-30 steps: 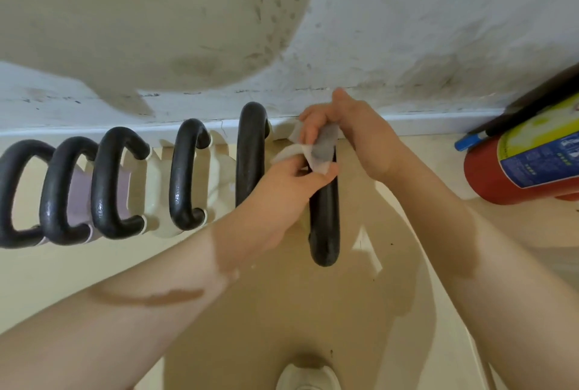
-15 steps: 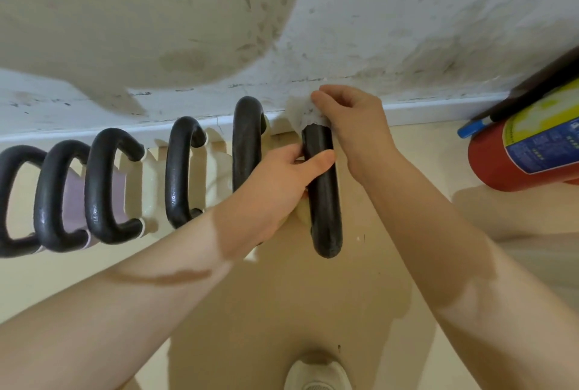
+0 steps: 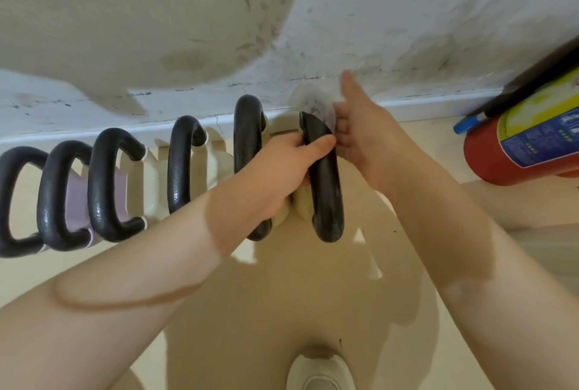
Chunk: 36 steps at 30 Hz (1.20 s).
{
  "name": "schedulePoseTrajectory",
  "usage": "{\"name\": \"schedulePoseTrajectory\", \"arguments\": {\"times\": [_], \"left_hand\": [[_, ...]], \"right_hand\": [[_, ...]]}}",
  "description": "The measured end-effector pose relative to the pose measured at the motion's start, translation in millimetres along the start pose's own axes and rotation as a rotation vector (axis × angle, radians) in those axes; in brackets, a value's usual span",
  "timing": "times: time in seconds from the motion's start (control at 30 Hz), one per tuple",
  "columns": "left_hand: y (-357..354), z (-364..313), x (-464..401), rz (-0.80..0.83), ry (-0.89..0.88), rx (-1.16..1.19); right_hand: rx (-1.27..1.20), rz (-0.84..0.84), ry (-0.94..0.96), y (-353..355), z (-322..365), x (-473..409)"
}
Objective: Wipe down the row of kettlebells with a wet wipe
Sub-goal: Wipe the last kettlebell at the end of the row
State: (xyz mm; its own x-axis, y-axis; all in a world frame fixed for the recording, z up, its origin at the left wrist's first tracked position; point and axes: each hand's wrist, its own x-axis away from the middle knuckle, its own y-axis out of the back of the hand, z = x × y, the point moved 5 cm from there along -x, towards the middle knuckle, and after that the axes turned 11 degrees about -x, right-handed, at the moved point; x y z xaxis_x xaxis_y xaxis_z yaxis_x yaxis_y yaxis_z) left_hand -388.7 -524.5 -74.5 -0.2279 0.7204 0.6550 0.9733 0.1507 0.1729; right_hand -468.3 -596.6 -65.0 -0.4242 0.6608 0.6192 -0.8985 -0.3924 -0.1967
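Observation:
Several kettlebells with black handles stand in a row along the wall's base. The rightmost kettlebell (image 3: 326,189) has a long black handle and a cream body. My left hand (image 3: 282,170) grips this handle from the left, thumb across its top. At the handle's far end, by the baseboard, my right hand (image 3: 354,132) holds a white wet wipe (image 3: 308,101) against it. The wipe is blurred. The neighbouring kettlebell (image 3: 247,139) stands just left, partly behind my left hand.
A red fire extinguisher (image 3: 520,145) with a blue and yellow label lies at the right against the wall. More kettlebells (image 3: 106,186), cream and lilac, fill the left. A white shoe (image 3: 319,371) shows at the bottom. The stained wall (image 3: 407,13) rises just behind the row.
My right hand has carried the wipe from mid-handle to the handle's far end by the wall. My left hand moved onto the handle and now grips it.

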Motion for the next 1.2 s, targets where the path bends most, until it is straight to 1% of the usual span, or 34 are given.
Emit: {"name": "schedulePoseTrajectory", "arguments": {"times": [0.07, 0.13, 0.2, 0.27, 0.37, 0.4, 0.53, 0.6, 0.67, 0.73, 0.83, 0.93, 0.97, 1.0, 1.03, 1.1, 1.17, 1.2], "left_hand": [[-2, -3, -5, -0.018, 0.007, -0.016], [-3, -8, -11, -0.029, 0.012, -0.042], [-3, -9, -14, -0.030, 0.020, -0.064], [-4, -8, -16, -0.019, 0.019, -0.060], [-5, -5, -16, -0.002, 0.004, 0.019], [-6, -4, -15, 0.002, 0.005, 0.052], [-12, -3, -9, 0.021, 0.038, 0.174], [-13, -3, -7, 0.037, 0.056, 0.244], [-10, -4, -5, 0.039, 0.072, 0.388], [-4, 0, -4, -0.023, 0.097, 0.567], [1, 7, 1, -0.114, 0.128, 0.675], [-1, 13, 4, -0.143, 0.143, 0.747], [-1, 14, 3, -0.153, 0.149, 0.767], [-1, 15, 3, -0.164, 0.157, 0.783], [-1, 15, 4, -0.175, 0.170, 0.790], [-3, 17, 6, -0.184, 0.201, 0.792], [-6, 19, 11, -0.152, 0.239, 0.763], [-9, 19, 14, -0.104, 0.254, 0.700]], "right_hand": [[-0.257, -0.031, -0.100, 11, -5, -12], [-0.374, -0.056, -0.182, 17, -8, -23], [-0.412, -0.051, -0.222, 19, -7, -29], [-0.356, -0.032, -0.185, 15, -3, -30], [-0.019, -0.069, -0.006, 13, -5, -30], [0.055, -0.062, 0.039, 12, -6, -31], [0.107, 0.088, 0.111, 11, -4, -35], [0.193, 0.142, 0.221, 9, 7, -36], [0.304, 0.172, 0.302, 5, 21, -39], [0.442, 0.211, 0.299, 1, 30, -44], [0.730, 0.285, 0.288, -14, 39, -50], [1.215, 0.397, 0.281, -37, 43, -47], [1.353, 0.415, 0.303, -42, 42, -47], [1.432, 0.410, 0.340, -44, 43, -48], [1.433, 0.387, 0.381, -44, 43, -50], [1.276, 0.324, 0.447, -38, 42, -50], [0.938, 0.265, 0.437, -27, 38, -47], [0.741, 0.236, 0.418, -21, 34, -45]]}}
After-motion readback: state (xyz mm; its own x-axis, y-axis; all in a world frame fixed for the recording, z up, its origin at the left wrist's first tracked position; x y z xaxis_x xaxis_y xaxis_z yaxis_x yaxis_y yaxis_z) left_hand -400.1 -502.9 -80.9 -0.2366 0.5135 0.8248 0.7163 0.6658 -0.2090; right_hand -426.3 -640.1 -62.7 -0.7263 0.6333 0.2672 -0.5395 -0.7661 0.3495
